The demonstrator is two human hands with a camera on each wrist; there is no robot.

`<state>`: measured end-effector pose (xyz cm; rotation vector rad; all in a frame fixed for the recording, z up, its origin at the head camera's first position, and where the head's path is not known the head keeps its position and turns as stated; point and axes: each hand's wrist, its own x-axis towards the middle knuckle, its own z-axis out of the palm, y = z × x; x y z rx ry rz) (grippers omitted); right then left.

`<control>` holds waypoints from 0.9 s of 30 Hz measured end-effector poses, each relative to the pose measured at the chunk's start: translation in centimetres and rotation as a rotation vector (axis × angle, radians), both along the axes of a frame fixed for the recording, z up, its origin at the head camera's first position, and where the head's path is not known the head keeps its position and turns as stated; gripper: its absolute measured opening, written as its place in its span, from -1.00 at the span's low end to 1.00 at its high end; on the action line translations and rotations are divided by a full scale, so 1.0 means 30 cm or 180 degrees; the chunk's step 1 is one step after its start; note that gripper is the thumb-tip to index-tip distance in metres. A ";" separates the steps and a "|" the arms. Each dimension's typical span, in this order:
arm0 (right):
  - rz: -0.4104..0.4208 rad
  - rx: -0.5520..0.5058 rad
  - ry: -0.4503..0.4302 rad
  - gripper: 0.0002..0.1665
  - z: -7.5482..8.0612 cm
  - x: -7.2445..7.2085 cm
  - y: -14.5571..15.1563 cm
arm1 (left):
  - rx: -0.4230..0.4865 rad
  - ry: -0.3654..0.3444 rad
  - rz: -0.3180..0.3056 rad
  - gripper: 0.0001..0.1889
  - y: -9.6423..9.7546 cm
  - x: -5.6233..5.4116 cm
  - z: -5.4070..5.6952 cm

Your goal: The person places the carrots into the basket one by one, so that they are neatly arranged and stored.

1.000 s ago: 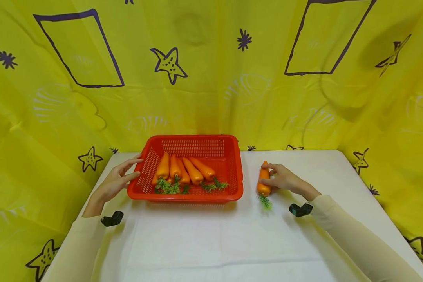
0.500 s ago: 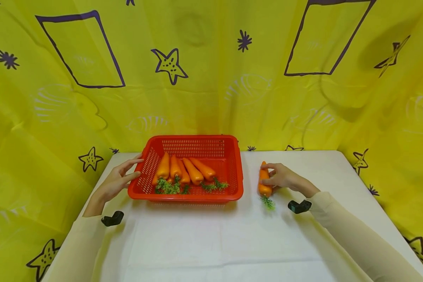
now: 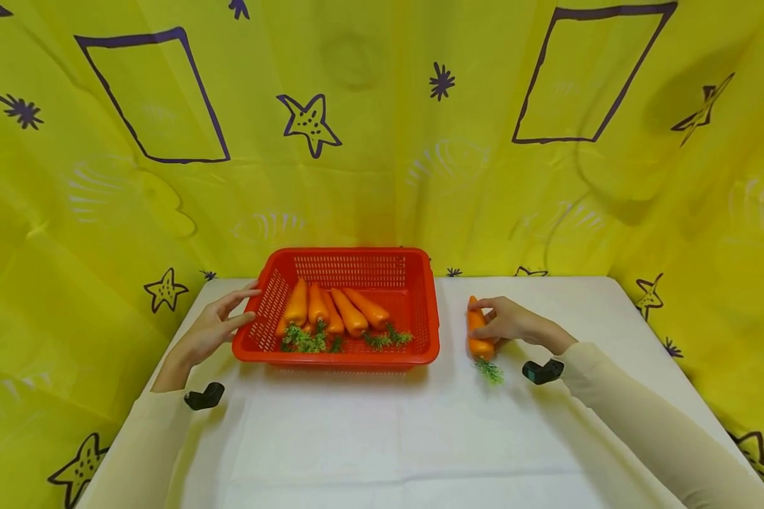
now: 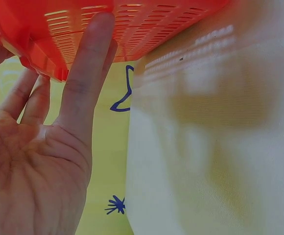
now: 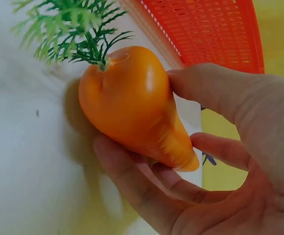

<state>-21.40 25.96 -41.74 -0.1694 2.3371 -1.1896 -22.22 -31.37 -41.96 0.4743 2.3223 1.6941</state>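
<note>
On the table's right part, my right hand holds an orange carrot between thumb and fingers, its green leafy top towards me. In the right wrist view the thumb lies on one side of the carrot and the fingers curl around the other. My left hand touches the left side of a red plastic basket, thumb and fingers fairly straight. From the left wrist, the thumb lies along the slotted wall; some fingertips are hidden. Inside the basket several carrots lie together, mostly to the left.
A white cloth covers the table. Yellow patterned curtains hang close behind it and at both sides. Black devices are worn on both wrists.
The held carrot has turned slightly, its leafy end shifting right and its tip left. The left hand stays at the basket. The head view has tilted up a little.
</note>
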 end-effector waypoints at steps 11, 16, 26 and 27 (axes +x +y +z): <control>0.0362 -0.0199 0.0272 -0.08 0.099 0.016 0.052 | -0.0054 -0.0004 0.0000 -0.44 -0.001 0.006 -0.008; 0.0439 -0.0163 0.0416 -0.06 0.183 0.025 0.079 | -0.0096 0.0032 0.0004 -0.44 -0.002 0.009 -0.011; 0.0224 -0.0309 0.0837 -0.10 0.353 0.031 0.120 | -0.0098 0.0061 0.0011 -0.44 -0.002 0.005 -0.005; 0.0194 -0.0343 0.0859 -0.11 0.362 0.031 0.120 | -0.0095 0.0062 0.0009 -0.44 -0.002 0.005 -0.004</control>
